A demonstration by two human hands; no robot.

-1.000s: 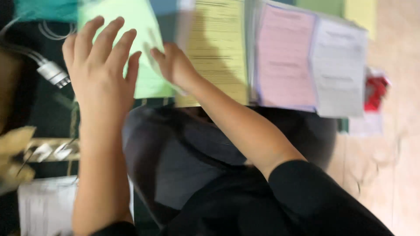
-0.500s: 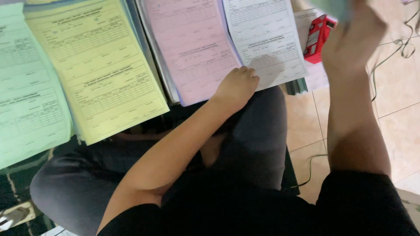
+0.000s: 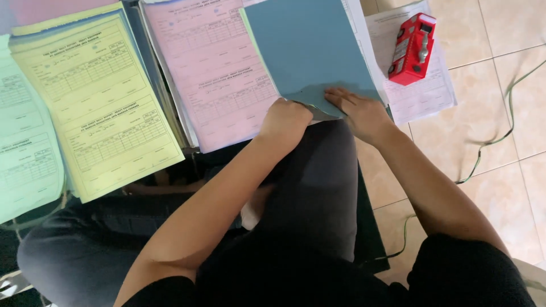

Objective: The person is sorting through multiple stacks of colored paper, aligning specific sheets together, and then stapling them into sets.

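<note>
A blue sheet of card (image 3: 310,48) lies on top of a stack of white forms, just right of a pink stack of printed forms (image 3: 213,68). My left hand (image 3: 286,118) grips the blue sheet's near edge, fingers curled under it. My right hand (image 3: 360,111) presses flat on the sheet's near right corner, fingers pointing left. Both hands rest above my knee in dark grey trousers (image 3: 318,187).
A yellow stack of forms (image 3: 96,102) and a green stack (image 3: 25,148) lie to the left. A red stapler (image 3: 413,48) sits on white papers (image 3: 426,96) at the right. A green cable (image 3: 495,136) runs across the beige tiled floor (image 3: 489,51).
The view has swung right. My right hand, raised half a second ago, has come down with the blue sheet onto the white stack. My left hand stayed at the stack's near edge.
</note>
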